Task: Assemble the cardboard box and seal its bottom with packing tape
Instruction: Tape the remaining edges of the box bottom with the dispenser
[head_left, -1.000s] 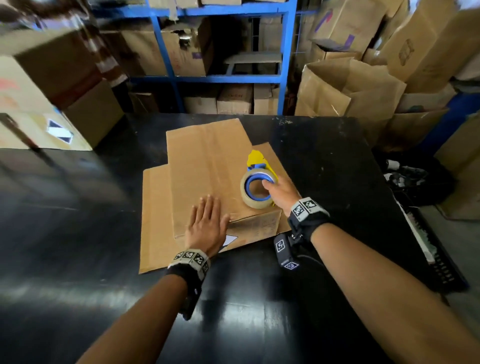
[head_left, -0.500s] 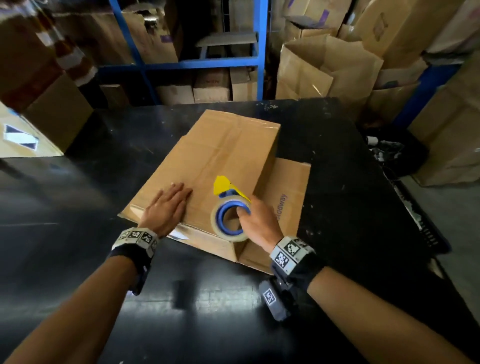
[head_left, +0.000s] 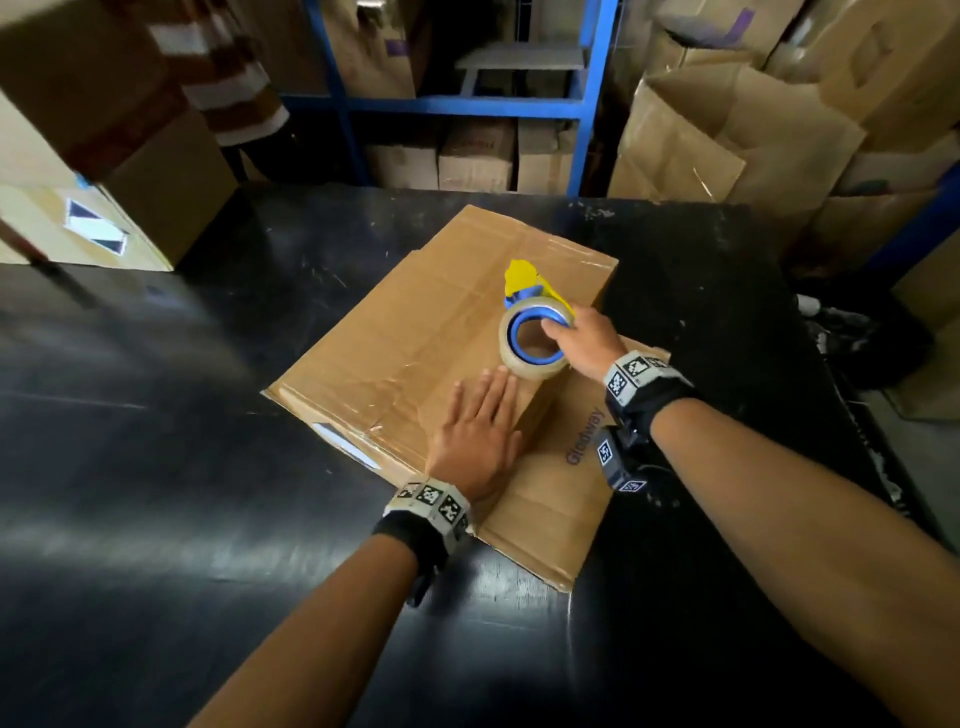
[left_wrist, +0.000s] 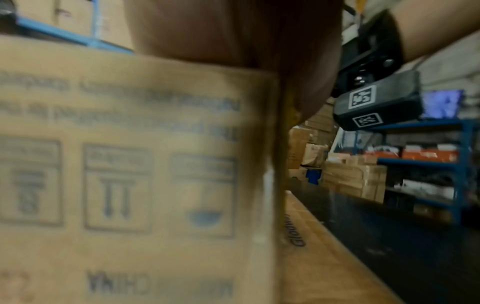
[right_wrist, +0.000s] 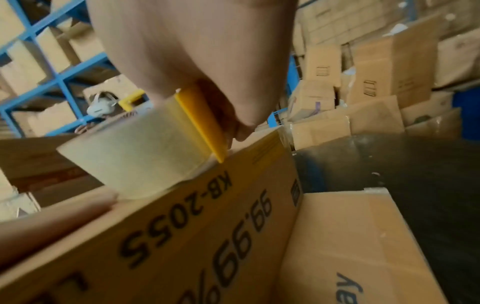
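We see the brown cardboard box (head_left: 441, 332) standing on the black table (head_left: 156, 467), near its far edge. Our left hand (head_left: 475, 441) presses flat, fingers straight, on the box's top. Our right hand (head_left: 584, 343) grips the clear packing-tape roll in its blue-and-yellow dispenser (head_left: 532, 335), resting on the same top.

My head view is dim, with soft glare streaking the black table (head_left: 156, 519) and edges bowed. My left wrist view is badly blurred on the box (left_wrist: 130, 164); the right one is brighter, slightly smeared.
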